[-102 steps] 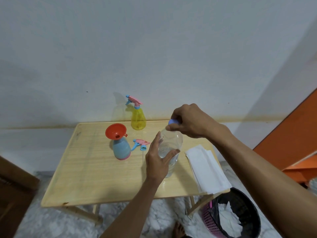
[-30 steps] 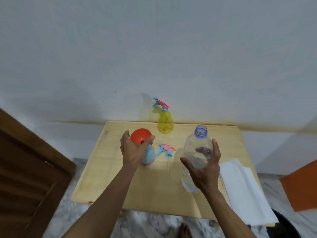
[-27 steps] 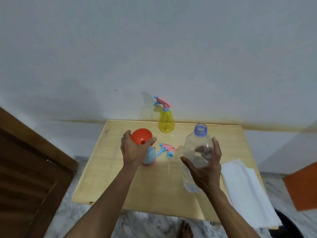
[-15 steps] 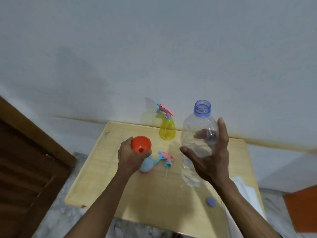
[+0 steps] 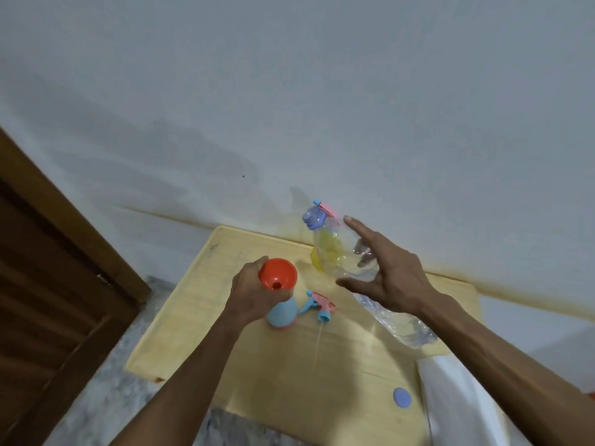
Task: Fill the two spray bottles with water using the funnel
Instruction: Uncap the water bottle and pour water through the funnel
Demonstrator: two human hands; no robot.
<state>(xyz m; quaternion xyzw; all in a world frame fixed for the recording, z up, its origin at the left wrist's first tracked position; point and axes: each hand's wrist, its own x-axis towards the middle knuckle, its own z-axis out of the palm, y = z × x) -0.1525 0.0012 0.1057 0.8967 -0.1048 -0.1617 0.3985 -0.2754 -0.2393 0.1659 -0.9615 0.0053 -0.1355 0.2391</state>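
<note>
My left hand (image 5: 249, 292) grips the neck of the blue spray bottle (image 5: 282, 313), which stands on the wooden table (image 5: 283, 375) with the red funnel (image 5: 277, 273) seated in its mouth. My right hand (image 5: 389, 275) holds the clear water bottle (image 5: 341, 249) in the air, tilted with its open blue-ringed mouth up and to the left, above and right of the funnel. The yellow spray bottle (image 5: 322, 255) stands behind it, seen partly through the clear plastic. The blue bottle's pink and blue trigger head (image 5: 317, 305) lies on the table beside it.
The water bottle's blue cap (image 5: 402, 397) lies near the table's front right. A white cloth (image 5: 450, 400) hangs over the right edge. A brown wooden door (image 5: 48, 268) stands at the left, and the white wall runs close behind the table.
My right hand has lifted the uncapped water bottle and tipped it leftward toward the funnel. My left hand has stayed on the blue bottle. The view has tilted.
</note>
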